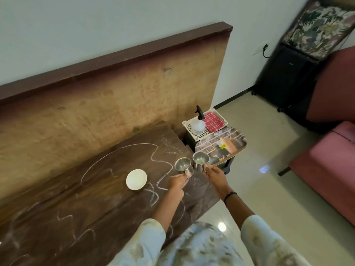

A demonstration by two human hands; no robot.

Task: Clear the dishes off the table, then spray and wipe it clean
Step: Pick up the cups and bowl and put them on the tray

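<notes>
On the dark wooden table [80,204], marked with white chalk lines, a small white bowl [136,179] stands left of the hands. Next to it, the left hand [175,182] has its fingers curled around a steel cup [182,166], near the table's right end. Just beside, the right hand [215,174] grips a second steel cup [200,160] at the edge of a patterned tray [236,138]. Behind the tray, a white basket [199,136] holds a spray bottle [198,122] and a red checked cloth [214,121].
</notes>
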